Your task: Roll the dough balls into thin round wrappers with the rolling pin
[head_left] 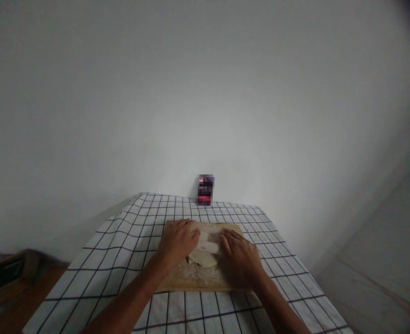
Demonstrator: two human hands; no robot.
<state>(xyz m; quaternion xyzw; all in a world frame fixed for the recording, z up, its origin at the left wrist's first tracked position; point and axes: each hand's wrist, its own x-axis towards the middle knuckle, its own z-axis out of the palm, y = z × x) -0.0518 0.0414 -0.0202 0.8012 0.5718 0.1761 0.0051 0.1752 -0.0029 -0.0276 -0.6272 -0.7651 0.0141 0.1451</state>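
Observation:
A pale, flour-dusted rolling pin (pixel 209 247) lies crosswise over a flat sheet of dough (pixel 203 260). My left hand (pixel 180 239) covers the pin's left end, its fingers bent over it and its thumb toward the middle. Over the right end rests my right hand (pixel 240 253), fingers curled forward and down. Both ends of the pin are hidden beneath my hands. The near edge of the dough is uneven and shows between my wrists. Beneath it all is a wooden board (pixel 191 284) dusted with flour.
A white tablecloth (pixel 128 260) with dark grid lines covers the table under the board. At the far edge, a blurred-out upright rectangle (pixel 205 190) leans by the pale wall (pixel 205 93). A brownish boxy object (pixel 10 273) stands lower left, beyond the table's edge.

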